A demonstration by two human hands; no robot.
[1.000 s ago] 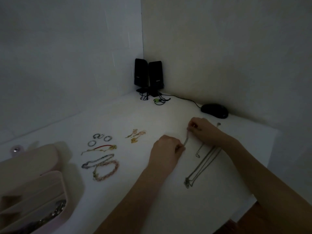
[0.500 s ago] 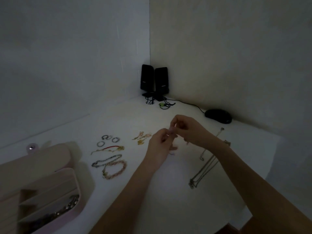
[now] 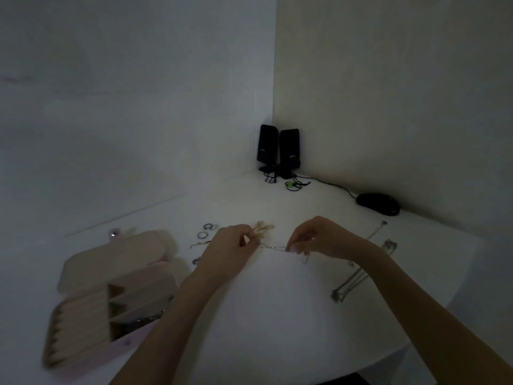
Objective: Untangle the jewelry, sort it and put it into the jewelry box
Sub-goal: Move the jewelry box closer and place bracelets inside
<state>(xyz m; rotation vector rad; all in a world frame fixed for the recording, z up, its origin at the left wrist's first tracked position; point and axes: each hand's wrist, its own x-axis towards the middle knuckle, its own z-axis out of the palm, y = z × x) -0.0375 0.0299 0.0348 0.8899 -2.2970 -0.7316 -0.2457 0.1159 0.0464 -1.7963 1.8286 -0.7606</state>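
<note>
Hold: our left hand [image 3: 231,247] and right hand [image 3: 313,240] pinch a thin chain [image 3: 273,248] taut.
Risk: we judge hard pulling tightens knots or snaps it.

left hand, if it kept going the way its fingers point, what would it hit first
Probably the gold earrings, just beyond the left hand fingertips; it pinches a thin chain. Depth is unclear in the dim picture.

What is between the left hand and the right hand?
In the head view, a thin silver chain stretches between left hand and right hand.
</note>
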